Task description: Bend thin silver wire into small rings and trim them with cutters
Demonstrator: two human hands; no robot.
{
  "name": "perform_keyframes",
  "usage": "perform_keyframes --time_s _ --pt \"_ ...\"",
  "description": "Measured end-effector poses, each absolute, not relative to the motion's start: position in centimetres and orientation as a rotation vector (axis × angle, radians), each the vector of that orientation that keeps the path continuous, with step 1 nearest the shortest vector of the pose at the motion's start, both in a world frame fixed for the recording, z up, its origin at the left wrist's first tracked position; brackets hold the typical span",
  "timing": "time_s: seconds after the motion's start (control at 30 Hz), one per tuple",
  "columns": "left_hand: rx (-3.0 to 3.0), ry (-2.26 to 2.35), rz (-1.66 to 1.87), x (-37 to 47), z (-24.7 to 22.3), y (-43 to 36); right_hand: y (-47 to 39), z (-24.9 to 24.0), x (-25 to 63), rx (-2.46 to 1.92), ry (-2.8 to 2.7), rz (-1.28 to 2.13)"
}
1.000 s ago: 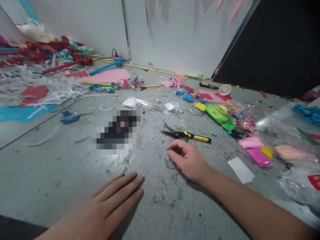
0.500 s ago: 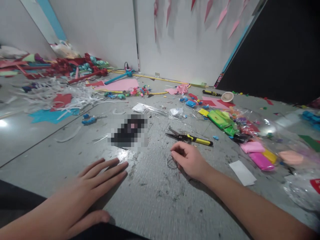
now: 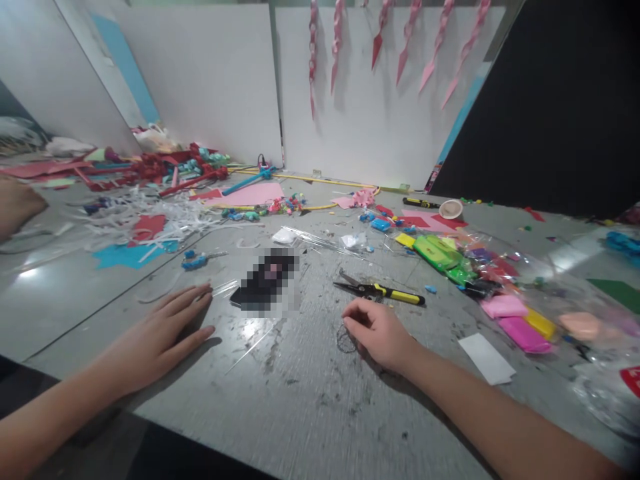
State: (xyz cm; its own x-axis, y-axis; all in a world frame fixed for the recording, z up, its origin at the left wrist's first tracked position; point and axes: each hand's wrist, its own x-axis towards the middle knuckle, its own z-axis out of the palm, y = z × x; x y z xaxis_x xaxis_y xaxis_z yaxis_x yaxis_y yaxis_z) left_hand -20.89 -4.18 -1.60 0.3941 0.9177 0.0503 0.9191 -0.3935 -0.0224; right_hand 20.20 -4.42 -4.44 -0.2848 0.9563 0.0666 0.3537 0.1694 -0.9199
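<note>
My left hand (image 3: 163, 333) rests palm down on the grey table (image 3: 310, 413), its fingers extended beside some thin clear strips (image 3: 225, 288). A dark phone-like object (image 3: 263, 280), partly pixelated, lies just beyond it. My right hand (image 3: 377, 330) is closed in a pinch on a small loop of thin dark wire (image 3: 345, 340) that touches the tabletop. Yellow-and-black pliers (image 3: 385, 292) lie directly beyond my right hand. A single thin clear strip (image 3: 251, 347) lies between my hands.
Coloured clay packets (image 3: 523, 333) and a white card (image 3: 487, 359) lie at the right. White paper shreds (image 3: 175, 210) and red paper craft pieces (image 3: 155, 167) spread over the back left. Another person's hand (image 3: 20, 207) shows at the left edge. A white cup (image 3: 451, 209) stands farther back.
My left hand has moved left and away from the centre, uncovering a thin clear strip. My right hand keeps its pinch. The view has tilted up, and another person's hand has appeared at the left.
</note>
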Motion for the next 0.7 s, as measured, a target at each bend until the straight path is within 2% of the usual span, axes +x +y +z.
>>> perform_keyframes --time_s 0.23,0.43,0.7 --pt "-2.352 -1.838 -0.33 -18.9 -0.3 -5.6 -4.4 -4.3 20.1 -1.245 -1.724 1.146" --pt "-2.367 -1.991 -0.267 -17.1 1.7 -4.9 -4.3 -4.1 20.0 -1.261 -1.691 1.219" --pt "-2.41 -1.591 -0.241 -18.5 -0.1 -3.7 -4.2 -4.4 19.8 -1.244 -1.675 1.216"
